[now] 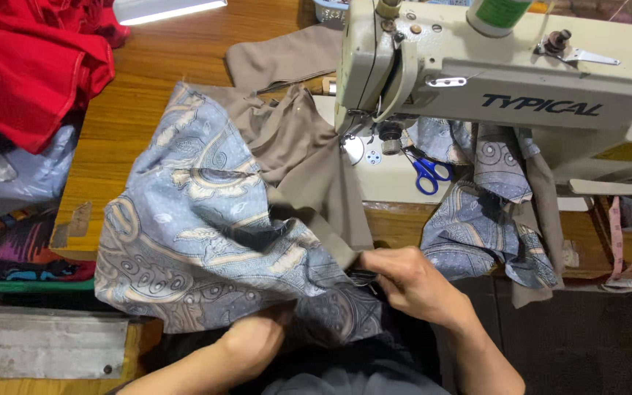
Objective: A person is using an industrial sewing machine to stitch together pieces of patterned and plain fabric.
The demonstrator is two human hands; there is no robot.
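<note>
1. The right hand (411,281) pinches the lower edge of the patterned blue-grey fabric (206,227) where it meets the taupe fabric (309,157), fingers closed on the seam near the desk's front edge.
2. The left hand (257,340) sits under the patterned cloth, partly hidden; whether its fingers are closed on the cloth I cannot tell.
3. The garment drapes from the sewing machine (491,80) bed down over the wooden desk (148,95) toward the person's lap.
4. To handle this well, I judge the two layers should be kept edge to edge, flat and unbunched, with the left hand supporting the weight from below.
5. Blue-handled scissors (429,172) lie on the machine bed, just beside the needle area; red cloth (31,58) is piled well apart on the left.
</note>
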